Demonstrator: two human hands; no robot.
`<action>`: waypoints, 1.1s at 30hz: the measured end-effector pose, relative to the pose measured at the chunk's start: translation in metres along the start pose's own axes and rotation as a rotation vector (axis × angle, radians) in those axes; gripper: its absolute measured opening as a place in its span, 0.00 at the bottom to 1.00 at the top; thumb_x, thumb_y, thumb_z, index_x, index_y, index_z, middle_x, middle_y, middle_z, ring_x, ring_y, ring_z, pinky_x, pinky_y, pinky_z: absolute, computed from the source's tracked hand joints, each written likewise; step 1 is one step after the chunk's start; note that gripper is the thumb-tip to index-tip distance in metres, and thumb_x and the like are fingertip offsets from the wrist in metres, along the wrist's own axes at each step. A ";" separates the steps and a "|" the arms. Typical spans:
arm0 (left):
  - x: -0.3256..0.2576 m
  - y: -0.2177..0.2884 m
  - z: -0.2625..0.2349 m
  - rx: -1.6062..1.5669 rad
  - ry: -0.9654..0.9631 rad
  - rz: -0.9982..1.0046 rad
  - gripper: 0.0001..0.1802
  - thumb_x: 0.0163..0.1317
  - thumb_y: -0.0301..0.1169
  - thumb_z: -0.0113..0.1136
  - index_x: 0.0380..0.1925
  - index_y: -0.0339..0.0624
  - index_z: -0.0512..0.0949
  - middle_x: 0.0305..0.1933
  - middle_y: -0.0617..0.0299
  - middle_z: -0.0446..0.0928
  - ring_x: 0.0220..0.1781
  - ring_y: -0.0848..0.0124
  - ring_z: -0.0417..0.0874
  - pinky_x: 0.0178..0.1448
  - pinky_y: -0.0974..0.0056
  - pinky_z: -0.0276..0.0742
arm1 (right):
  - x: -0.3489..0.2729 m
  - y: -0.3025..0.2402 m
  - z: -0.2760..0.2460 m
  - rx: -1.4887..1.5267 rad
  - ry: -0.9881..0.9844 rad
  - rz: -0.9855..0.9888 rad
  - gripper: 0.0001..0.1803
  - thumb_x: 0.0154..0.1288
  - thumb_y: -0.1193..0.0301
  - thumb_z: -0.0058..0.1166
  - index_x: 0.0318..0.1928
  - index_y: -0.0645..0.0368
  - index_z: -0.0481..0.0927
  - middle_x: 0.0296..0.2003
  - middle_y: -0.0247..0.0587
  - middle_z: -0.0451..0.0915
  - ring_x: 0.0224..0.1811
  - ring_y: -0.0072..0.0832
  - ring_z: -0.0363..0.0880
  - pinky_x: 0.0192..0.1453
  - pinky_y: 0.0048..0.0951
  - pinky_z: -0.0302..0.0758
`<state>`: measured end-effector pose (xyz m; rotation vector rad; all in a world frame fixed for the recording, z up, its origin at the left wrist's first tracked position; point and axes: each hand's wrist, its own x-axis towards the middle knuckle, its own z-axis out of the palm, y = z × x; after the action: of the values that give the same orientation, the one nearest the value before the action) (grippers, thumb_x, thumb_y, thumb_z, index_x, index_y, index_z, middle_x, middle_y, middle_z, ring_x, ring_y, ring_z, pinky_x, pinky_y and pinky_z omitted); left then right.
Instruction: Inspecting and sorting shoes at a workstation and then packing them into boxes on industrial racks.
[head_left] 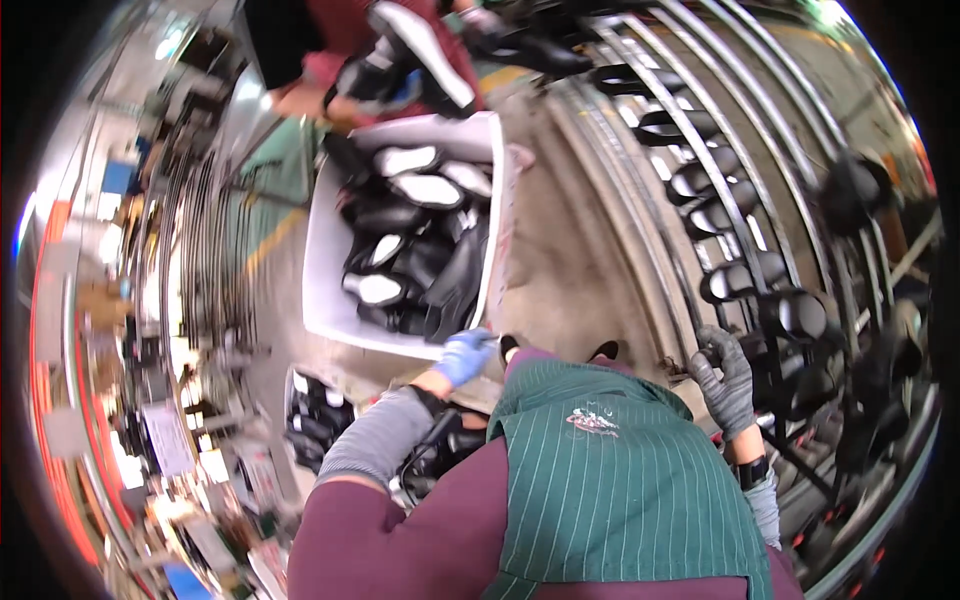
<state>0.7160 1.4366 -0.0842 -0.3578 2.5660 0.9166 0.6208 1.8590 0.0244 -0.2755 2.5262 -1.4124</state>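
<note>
My left hand [466, 357], in a blue glove, is closed at the near right corner of a white bin [312, 270]. Its fingers appear to grip the rim there, partly hidden by the hand. Black shoes [430, 260], several with white soles or insoles showing, lie heaped inside that bin. On the right, my right hand [726, 385] wears a grey glove. Its fingers are loosely bent and apart, and nothing shows in them. It is beside a metal rack [770, 180] bearing black shoes [745, 277].
Across the bin stands a person in maroon [350, 40], near a black shoe with a white sole [425, 55]. More black shoes [318, 410] lie low at my left. Racks and shelving [200, 240] fill the far left. Rails run along the floor between bin and rack.
</note>
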 end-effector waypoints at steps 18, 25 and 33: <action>0.033 -0.317 -0.150 0.383 0.169 -0.541 0.46 0.49 0.32 0.63 0.67 0.42 0.52 0.72 0.49 0.50 0.72 0.54 0.55 0.71 0.55 0.57 | 0.129 -0.128 0.476 -1.044 -1.291 -0.806 0.27 0.63 0.72 0.40 0.64 0.59 0.63 0.65 0.53 0.60 0.62 0.44 0.69 0.58 0.38 0.72; 0.125 -0.416 -0.155 0.749 -0.021 -0.071 0.37 0.56 0.27 0.49 0.68 0.44 0.54 0.71 0.54 0.55 0.72 0.58 0.56 0.71 0.54 0.53 | 0.150 -0.147 0.454 -0.957 -1.287 -0.324 0.17 0.58 0.62 0.55 0.45 0.57 0.78 0.44 0.46 0.76 0.47 0.43 0.78 0.51 0.38 0.75; 0.129 -0.400 -0.200 0.445 -0.155 0.081 0.38 0.40 0.40 0.66 0.55 0.39 0.68 0.54 0.47 0.71 0.59 0.54 0.71 0.65 0.59 0.63 | 0.156 -0.192 0.366 0.239 -0.310 0.249 0.30 0.57 0.50 0.59 0.52 0.58 0.71 0.44 0.38 0.75 0.45 0.31 0.75 0.47 0.31 0.73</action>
<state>0.6910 0.9915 -0.2190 -0.0512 2.5587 0.3593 0.5889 1.4200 -0.0144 -0.1192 2.0431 -1.4294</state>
